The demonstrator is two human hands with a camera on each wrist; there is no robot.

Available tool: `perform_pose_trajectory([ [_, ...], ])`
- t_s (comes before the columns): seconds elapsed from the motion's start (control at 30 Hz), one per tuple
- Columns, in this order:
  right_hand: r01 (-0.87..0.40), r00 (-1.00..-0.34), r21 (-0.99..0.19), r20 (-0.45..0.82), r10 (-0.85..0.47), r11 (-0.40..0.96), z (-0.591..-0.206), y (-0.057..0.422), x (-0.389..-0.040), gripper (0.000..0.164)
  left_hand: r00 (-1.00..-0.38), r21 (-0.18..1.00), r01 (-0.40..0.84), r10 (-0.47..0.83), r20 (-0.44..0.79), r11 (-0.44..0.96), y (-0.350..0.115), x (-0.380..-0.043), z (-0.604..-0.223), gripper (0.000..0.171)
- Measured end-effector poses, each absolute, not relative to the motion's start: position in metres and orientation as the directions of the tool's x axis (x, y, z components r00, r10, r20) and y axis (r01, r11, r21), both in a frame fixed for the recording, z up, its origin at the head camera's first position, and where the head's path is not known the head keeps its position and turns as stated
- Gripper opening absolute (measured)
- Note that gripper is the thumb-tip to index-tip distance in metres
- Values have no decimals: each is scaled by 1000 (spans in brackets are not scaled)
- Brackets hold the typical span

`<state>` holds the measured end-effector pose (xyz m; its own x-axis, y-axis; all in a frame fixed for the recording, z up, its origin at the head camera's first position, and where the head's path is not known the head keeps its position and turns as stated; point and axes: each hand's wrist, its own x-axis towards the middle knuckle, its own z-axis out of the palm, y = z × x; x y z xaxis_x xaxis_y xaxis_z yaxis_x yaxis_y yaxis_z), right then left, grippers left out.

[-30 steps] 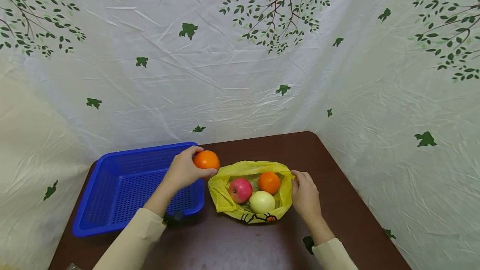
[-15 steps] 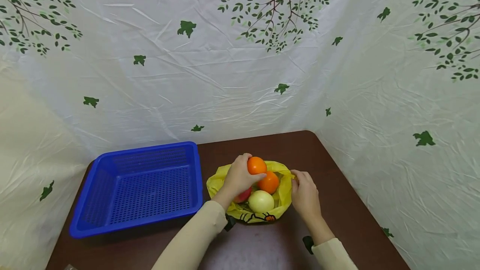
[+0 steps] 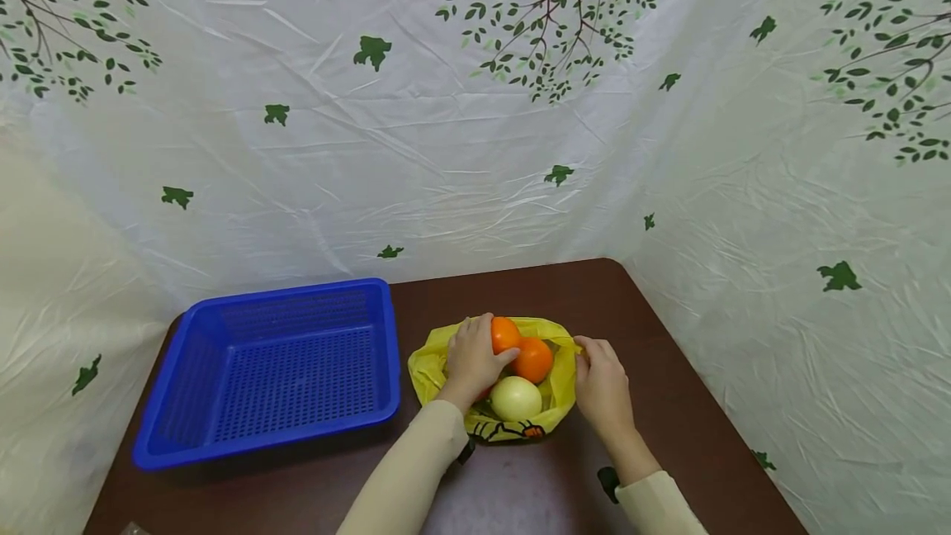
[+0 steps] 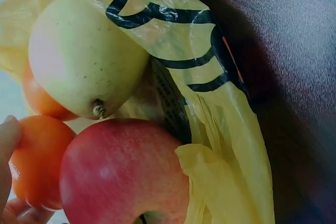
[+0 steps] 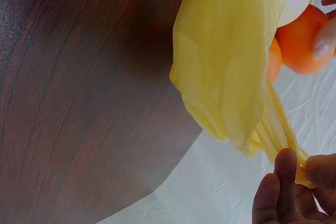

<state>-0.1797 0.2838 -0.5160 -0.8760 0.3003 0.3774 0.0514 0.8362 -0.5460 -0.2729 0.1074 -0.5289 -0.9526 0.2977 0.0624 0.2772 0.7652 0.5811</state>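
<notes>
A yellow plastic bag [image 3: 427, 371] with black printing stands open-mouthed on the table. My left hand [image 3: 471, 360] reaches into its mouth, gripping an orange [image 3: 505, 333] between thumb and fingers. Right against that fruit lies a second orange [image 3: 533, 360]. In front sits a pale yellow-green pear [image 3: 516, 399], its stem visible in the left wrist view. A red apple [image 4: 126, 166] shows large there, but my left hand mostly covers it in the head view. With thumb and fingers, my right hand [image 3: 605, 386] pinches the bag's right edge, gathered in folds in the right wrist view.
Left of the bag is a blue perforated plastic basket [image 3: 297, 378] with nothing in it. The dark brown table [image 3: 550, 287] has a rounded far right corner. White cloth [image 3: 461, 213] printed with leaves and branches hangs behind and at both sides.
My left hand has carried the orange from beside the basket rightward over the bag, then lowered it among the other fruit. My right hand has kept its pinch on the bag's edge.
</notes>
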Motion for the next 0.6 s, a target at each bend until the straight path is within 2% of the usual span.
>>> perform_pose_trajectory([
  [0.13, 51, -879, -549, 372, 299, 834, -516, 280, -181, 24, -947, 522, 300, 315, 63, 798, 109, -276, -536, 76],
  [0.33, 57, -882, -545, 364, 298, 836, -517, 278, -182, 25, -943, 442, 292, 331, -11, 848, 110, -275, -546, 73],
  [0.6, 60, -878, -536, 373, 300, 842, -515, 280, -181, 25, -938, 428, 300, 344, -27, 852, 111, -276, -547, 79],
])
